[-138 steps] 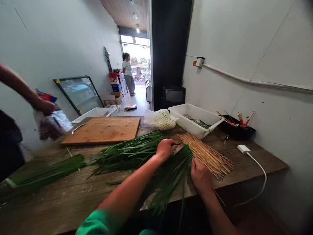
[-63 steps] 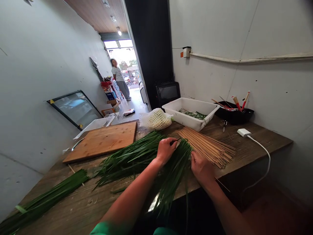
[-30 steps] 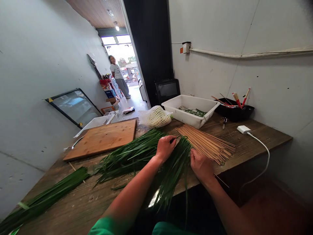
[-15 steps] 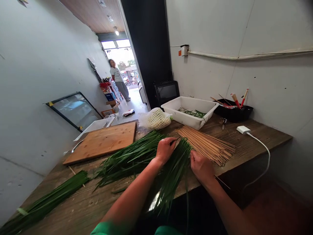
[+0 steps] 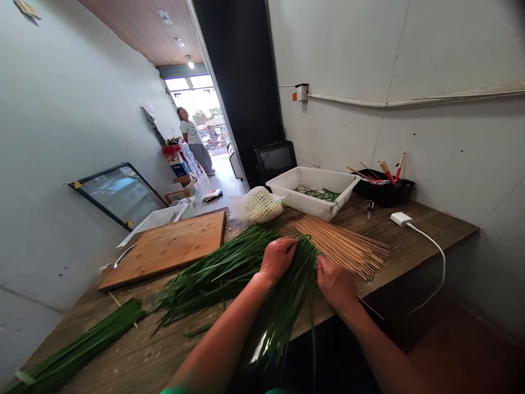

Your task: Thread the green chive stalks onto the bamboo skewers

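Hands of one person work at a wooden worktop (image 5: 426, 232), seen from above and behind. The left hand (image 5: 279, 257) sits on the far end of a bunch (image 5: 287, 309) of long green leaves, its fingers (image 5: 287, 244) curled down and closed on the leaf ends. The right hand (image 5: 334, 279) rests against the bunch's right edge at about 4 o'clock from the left hand. Its fingers are bent under and hidden, so whether they grip the leaves cannot be told. The bunch lies at the worktop's near edge, with its loose tips hanging over the edge toward the person.

Just beside the right hand, at 2 o'clock, a flat spread of thin wooden skewers (image 5: 344, 249) touches the bunch. At 9 o'clock from the left hand lies a wider pile (image 5: 213, 271) of the same leaves. Farther off at 8 o'clock, a narrow bundle (image 5: 82, 345) lies well apart. A wooden board (image 5: 168, 246) lies at 10 o'clock, beyond the pile.

At 12 o'clock a net bag (image 5: 257, 205) sits beside a white tub (image 5: 342, 186) with a few leaves in it. At 1 o'clock a black tray (image 5: 383, 194) holds sticks, and a white charger (image 5: 400, 219) with its cable lies near it. Another person (image 5: 192, 139) stands far off in a bright doorway.
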Demonstrator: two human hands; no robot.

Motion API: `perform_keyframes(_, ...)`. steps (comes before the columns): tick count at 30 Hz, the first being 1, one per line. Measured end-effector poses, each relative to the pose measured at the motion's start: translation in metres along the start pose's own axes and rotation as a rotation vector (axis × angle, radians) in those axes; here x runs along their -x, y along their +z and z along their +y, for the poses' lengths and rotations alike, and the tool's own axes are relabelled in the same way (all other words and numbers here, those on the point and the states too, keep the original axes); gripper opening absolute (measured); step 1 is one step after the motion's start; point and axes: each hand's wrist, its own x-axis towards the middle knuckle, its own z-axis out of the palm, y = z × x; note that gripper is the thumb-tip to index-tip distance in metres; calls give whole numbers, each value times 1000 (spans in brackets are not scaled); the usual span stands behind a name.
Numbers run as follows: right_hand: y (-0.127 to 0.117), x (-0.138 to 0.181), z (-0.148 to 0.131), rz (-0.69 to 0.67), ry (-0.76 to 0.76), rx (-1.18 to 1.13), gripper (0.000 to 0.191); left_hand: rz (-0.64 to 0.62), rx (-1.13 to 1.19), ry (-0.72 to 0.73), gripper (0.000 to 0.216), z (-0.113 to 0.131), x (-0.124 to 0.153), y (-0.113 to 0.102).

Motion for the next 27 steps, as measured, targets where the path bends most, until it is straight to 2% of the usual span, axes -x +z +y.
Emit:
perform_keyframes(3, 0, 0, -1, 8, 11, 5, 25, -19, 13, 0, 22, 3, 1, -4)
perform_keyframes(7, -1, 0, -1, 15, 8, 3, 26, 41, -4, -118, 25, 7, -2, -16)
perform_keyframes(10, 0, 0, -1, 44, 12, -8, 28, -6, 121, -189, 32, 11, -5, -22)
perform_keyframes(15, 2, 1, -1, 105, 14, -40, 30, -130, 411, -231, 36, 13, -6, -18)
perform_keyframes(18, 3, 1, 0, 93, -4, -45, 32, -160, 451, -228, 43, 10, -5, -14)
perform_keyframes(20, 4, 1, 1, 98, -25, -51, 33, -131, 455, -247, 46, 8, -5, -13)
perform_keyframes(23, 5, 1, 4, 143, -47, -53, 35, -104, 467, -307, 45, 7, -7, -17)
perform_keyframes(27, 5, 0, 6, 157, -72, -64, 35, -143, 503, -344, 43, 11, -9, -21)
